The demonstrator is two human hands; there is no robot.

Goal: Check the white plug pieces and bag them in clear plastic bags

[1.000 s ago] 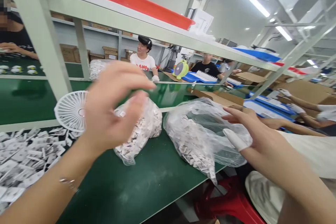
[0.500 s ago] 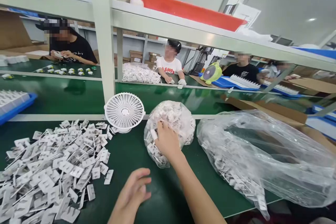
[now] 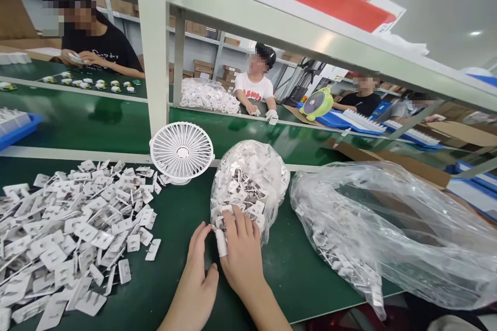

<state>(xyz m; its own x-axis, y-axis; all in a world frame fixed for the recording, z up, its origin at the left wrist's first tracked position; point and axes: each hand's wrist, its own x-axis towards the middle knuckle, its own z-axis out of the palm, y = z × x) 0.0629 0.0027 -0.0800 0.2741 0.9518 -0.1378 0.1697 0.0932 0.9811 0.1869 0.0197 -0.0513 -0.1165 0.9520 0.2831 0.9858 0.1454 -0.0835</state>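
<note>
Green matting covers the workbench [image 3: 182, 289] closest to the camera, smooth and slightly scuffed. Half a second ago the left hand hovered open over bare mat and the right hand pressed higher on the small bag; now both hands have drawn together at the bag's near bottom edge. The left hand [image 3: 196, 282] lies loosely open, fingers stretched forward, its fingertips at the foot of the small plastic bag [image 3: 248, 181]; whether it pinches any film I cannot tell. The right hand [image 3: 243, 251] is partly curled with a white rubber cot on one finger, fingertips pressing into the bag's lower edge, gripping the film as far as can be seen. That bag stands upright at mid-bench, rounded, clear and crinkled, stuffed with small white flat parts. Left of the hands a loose pile of white parts [image 3: 73, 232] spreads across the mat, flat rectangular tabs. Right of them a large clear bag [image 3: 388, 238] sags on its side, glossy, with parts gathered along its near edge. Just behind stands a round white desk fan [image 3: 181, 152] with a slatted grille. Farther off, beyond a pale metal shelf post [image 3: 151, 51], other people sit at another green bench.
</note>
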